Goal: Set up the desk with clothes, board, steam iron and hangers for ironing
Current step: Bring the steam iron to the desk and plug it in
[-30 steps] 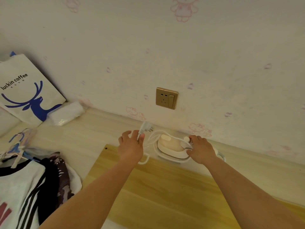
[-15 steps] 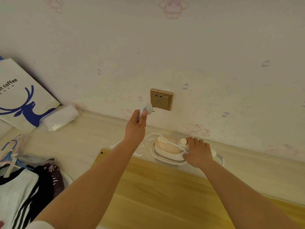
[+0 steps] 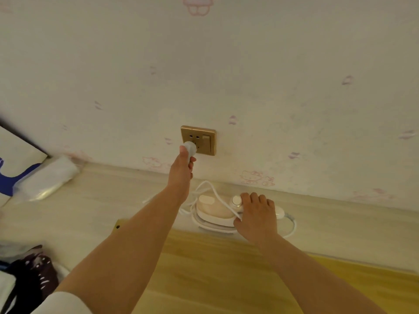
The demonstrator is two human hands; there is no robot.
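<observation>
My left hand (image 3: 181,171) grips the white plug (image 3: 190,148) and holds it against the lower holes of the gold wall socket (image 3: 205,139). The white cord (image 3: 215,196) runs down from it to the small white and pink steam iron (image 3: 215,209), which lies on the desk by the wall. My right hand (image 3: 257,215) holds the iron's handle end, beside its round knob (image 3: 237,201). The wooden board (image 3: 215,268) lies on the desk in front of the iron. Dark and white clothes (image 3: 34,279) lie at the lower left.
A clear plastic packet (image 3: 46,179) lies on the pale desk (image 3: 86,211) at the left, next to a white paper bag with blue print (image 3: 13,168). The wall with pink cartoon figures stands close behind the iron.
My left hand lifted the plug from beside the iron up to the wall socket. My right hand stayed on the iron. The view moved closer to the wall.
</observation>
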